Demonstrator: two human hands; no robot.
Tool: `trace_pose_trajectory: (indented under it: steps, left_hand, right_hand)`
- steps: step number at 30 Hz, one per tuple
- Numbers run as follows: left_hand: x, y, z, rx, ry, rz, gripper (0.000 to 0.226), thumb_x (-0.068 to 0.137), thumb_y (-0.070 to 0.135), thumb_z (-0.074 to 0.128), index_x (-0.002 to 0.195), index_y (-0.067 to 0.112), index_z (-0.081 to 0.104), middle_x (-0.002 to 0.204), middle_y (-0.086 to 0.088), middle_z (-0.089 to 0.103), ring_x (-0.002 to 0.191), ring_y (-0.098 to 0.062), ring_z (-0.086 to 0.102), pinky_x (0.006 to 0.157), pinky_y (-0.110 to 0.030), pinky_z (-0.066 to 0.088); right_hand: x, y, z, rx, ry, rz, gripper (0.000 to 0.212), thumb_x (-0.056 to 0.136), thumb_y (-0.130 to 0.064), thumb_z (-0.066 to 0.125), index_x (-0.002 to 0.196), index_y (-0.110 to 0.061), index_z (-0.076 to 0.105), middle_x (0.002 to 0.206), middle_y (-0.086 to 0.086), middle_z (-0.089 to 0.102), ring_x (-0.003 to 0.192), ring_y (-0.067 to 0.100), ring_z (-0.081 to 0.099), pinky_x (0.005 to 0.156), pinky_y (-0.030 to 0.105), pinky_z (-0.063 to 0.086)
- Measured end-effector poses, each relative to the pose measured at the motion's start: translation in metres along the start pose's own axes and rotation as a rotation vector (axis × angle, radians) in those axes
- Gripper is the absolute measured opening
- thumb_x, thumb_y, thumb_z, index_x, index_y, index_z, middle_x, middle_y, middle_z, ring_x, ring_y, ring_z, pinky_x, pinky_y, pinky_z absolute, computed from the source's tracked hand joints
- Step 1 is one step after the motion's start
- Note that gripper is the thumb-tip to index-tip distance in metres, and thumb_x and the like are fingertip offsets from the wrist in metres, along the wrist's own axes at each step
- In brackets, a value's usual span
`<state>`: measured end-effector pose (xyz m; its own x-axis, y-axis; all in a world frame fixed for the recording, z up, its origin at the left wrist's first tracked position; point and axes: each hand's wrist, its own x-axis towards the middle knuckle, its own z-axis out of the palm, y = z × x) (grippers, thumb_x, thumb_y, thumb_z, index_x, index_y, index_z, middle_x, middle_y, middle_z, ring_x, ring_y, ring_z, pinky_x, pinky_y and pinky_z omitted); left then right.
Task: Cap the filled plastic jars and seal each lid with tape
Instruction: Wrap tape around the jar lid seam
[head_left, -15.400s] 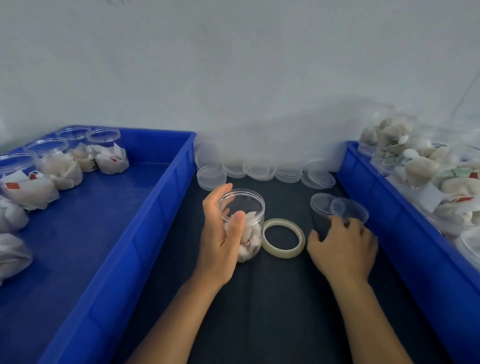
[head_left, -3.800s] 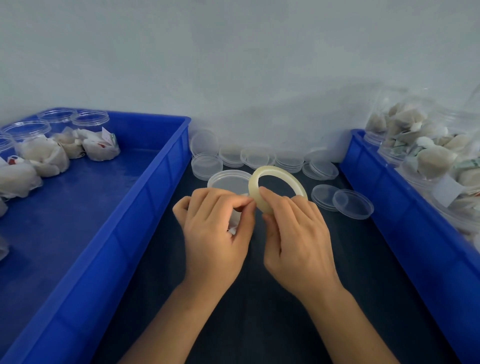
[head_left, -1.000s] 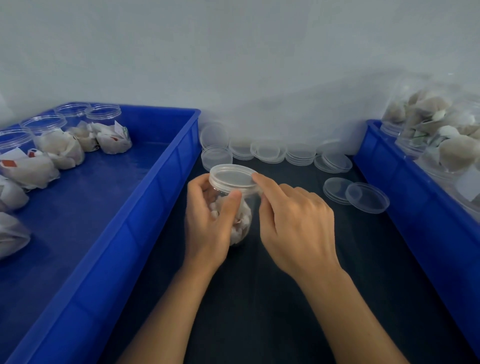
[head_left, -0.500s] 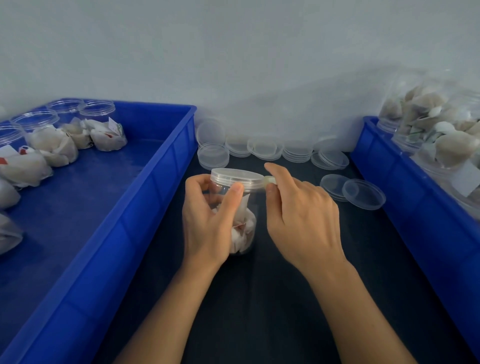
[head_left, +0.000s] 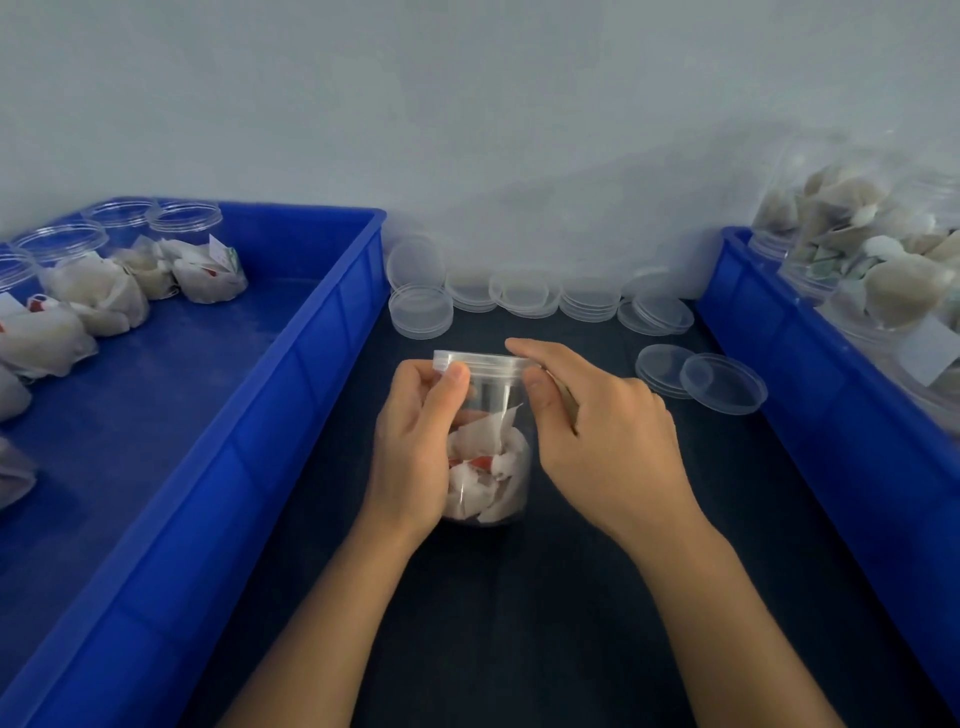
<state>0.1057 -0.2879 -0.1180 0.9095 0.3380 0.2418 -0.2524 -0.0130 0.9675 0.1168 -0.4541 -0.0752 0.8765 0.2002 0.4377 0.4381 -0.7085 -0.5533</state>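
Left hand (head_left: 415, 447) and right hand (head_left: 608, 441): bare, no rings or gloves visible. Forearms bare to the frame edge; apparently no sleeves, watch or wristband.

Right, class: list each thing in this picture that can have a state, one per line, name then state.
jar: upright on the dark mat, filled, capped.
lid: seated on the jar.
left hand: grips the jar's side.
right hand: fingers at the lid's rim, holds the tape roll.
tape roll: mostly hidden in the right hand.
spare lids: loose, stacked by the wall.
left bin jars: filled, uncapped.
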Motion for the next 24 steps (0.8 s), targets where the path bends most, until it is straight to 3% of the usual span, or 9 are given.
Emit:
trace_pose_trajectory:
  steps: [5, 8, 10, 16, 19, 24]
  left_hand:
    - [-0.001, 0.012, 0.000, 0.216, -0.062, 0.042, 0.054, 0.093, 0.070, 0.047, 0.116, 0.028, 0.072, 0.106, 0.012, 0.075, 0.101, -0.005, 0.071, 0.085, -0.030, 0.054]
    - [-0.008, 0.017, 0.008, 0.279, 0.059, 0.029, 0.060, 0.091, 0.073, 0.044, 0.133, 0.035, 0.064, 0.113, 0.030, 0.070, 0.104, 0.009, 0.067, 0.086, -0.026, 0.053]
    - [-0.014, 0.019, 0.013, 0.351, 0.115, 0.050, 0.057, 0.093, 0.072, 0.038, 0.134, 0.038, 0.060, 0.111, 0.034, 0.067, 0.100, 0.009, 0.065, 0.087, -0.033, 0.056]
    - [-0.018, 0.018, 0.021, 0.386, 0.094, 0.049, 0.049, 0.095, 0.073, 0.036, 0.127, 0.040, 0.052, 0.101, 0.019, 0.070, 0.092, -0.002, 0.069, 0.084, -0.043, 0.059]
    - [-0.014, 0.017, 0.017, 0.341, 0.092, 0.056, 0.043, 0.099, 0.068, 0.040, 0.124, 0.036, 0.054, 0.103, 0.022, 0.069, 0.090, -0.001, 0.069, 0.076, -0.033, 0.055]
    - [-0.014, 0.018, 0.015, 0.297, 0.089, 0.071, 0.042, 0.099, 0.067, 0.041, 0.122, 0.034, 0.057, 0.106, 0.024, 0.070, 0.092, -0.001, 0.071, 0.074, -0.026, 0.050]
  right_hand:
    - [0.000, 0.003, -0.005, 0.013, -0.030, 0.026, 0.032, 0.105, -0.050, 0.037, 0.131, -0.048, 0.057, 0.071, -0.016, 0.063, 0.074, 0.021, 0.064, 0.078, 0.048, 0.056]
    - [-0.001, 0.001, -0.004, 0.002, 0.005, 0.017, 0.034, 0.103, -0.052, 0.035, 0.130, -0.047, 0.057, 0.071, -0.015, 0.065, 0.071, 0.020, 0.064, 0.075, 0.046, 0.056]
    - [-0.003, -0.002, -0.003, -0.007, 0.028, 0.001, 0.034, 0.104, -0.051, 0.036, 0.129, -0.047, 0.058, 0.068, -0.013, 0.064, 0.069, 0.020, 0.064, 0.073, 0.045, 0.056]
    - [-0.003, -0.004, -0.006, 0.008, -0.050, 0.005, 0.042, 0.099, -0.044, 0.030, 0.134, -0.048, 0.054, 0.058, -0.009, 0.056, 0.060, 0.018, 0.057, 0.067, 0.041, 0.050]
    - [-0.005, -0.003, -0.012, -0.011, -0.102, -0.010, 0.046, 0.101, -0.036, 0.035, 0.143, -0.052, 0.046, 0.057, -0.008, 0.055, 0.059, 0.016, 0.056, 0.067, 0.041, 0.050]
    - [-0.001, 0.007, -0.018, -0.103, -0.065, -0.018, 0.048, 0.100, -0.051, 0.035, 0.147, -0.052, 0.044, 0.064, -0.009, 0.061, 0.065, 0.016, 0.060, 0.072, 0.045, 0.054]
